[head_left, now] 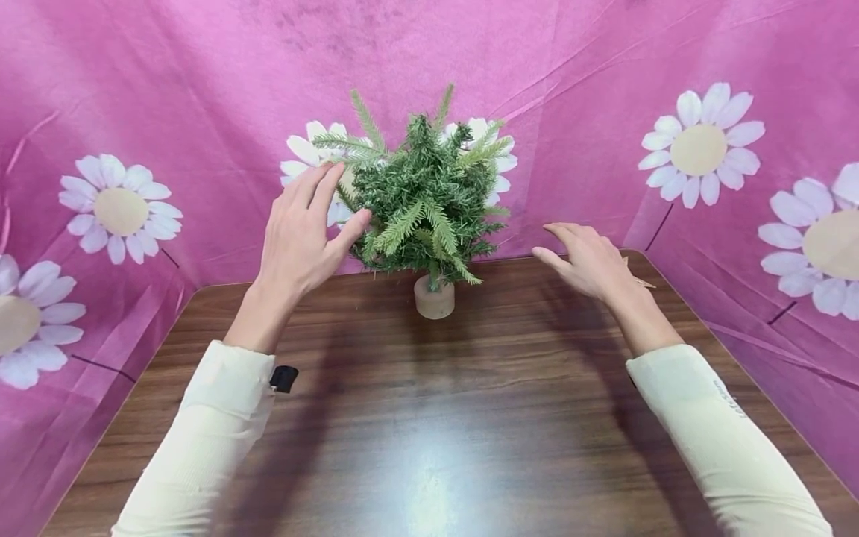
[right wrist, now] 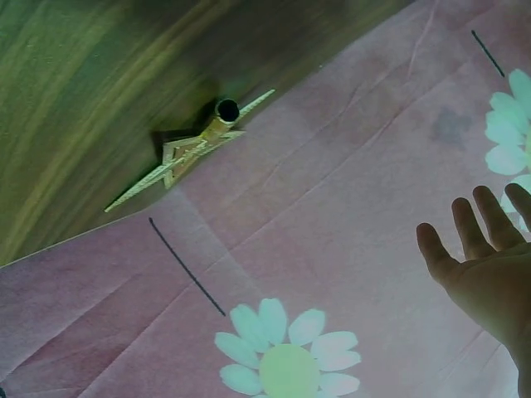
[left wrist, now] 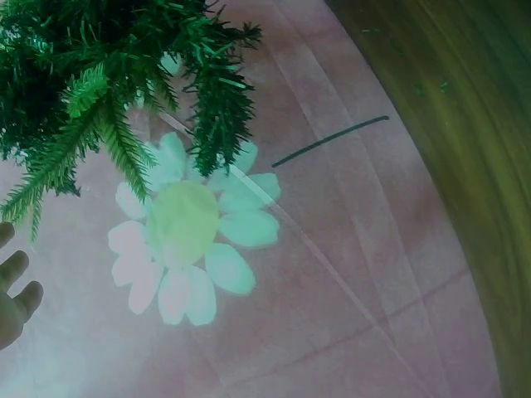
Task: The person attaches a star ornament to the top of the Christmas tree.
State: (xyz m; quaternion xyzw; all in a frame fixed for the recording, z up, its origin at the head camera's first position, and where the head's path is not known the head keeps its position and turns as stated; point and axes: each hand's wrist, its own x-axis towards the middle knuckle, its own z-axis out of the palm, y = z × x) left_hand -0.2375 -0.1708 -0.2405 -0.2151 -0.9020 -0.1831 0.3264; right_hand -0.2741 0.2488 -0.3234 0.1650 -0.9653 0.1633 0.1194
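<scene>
Where table ends, perhaps a star.

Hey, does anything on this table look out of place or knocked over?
One thing: a small straw-coloured star topper lies on its side at the table's far right edge, against the pink backdrop, apart from the miniature tree. The tree itself stands upright on its wooden base.

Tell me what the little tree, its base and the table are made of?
The tree looks like plastic: stiff, even green needles. Its base seems raw wood, pale and matte, though that is uncertain. The table looks like wood or wood-look laminate, with dark grain and a glossy sheen.
</scene>
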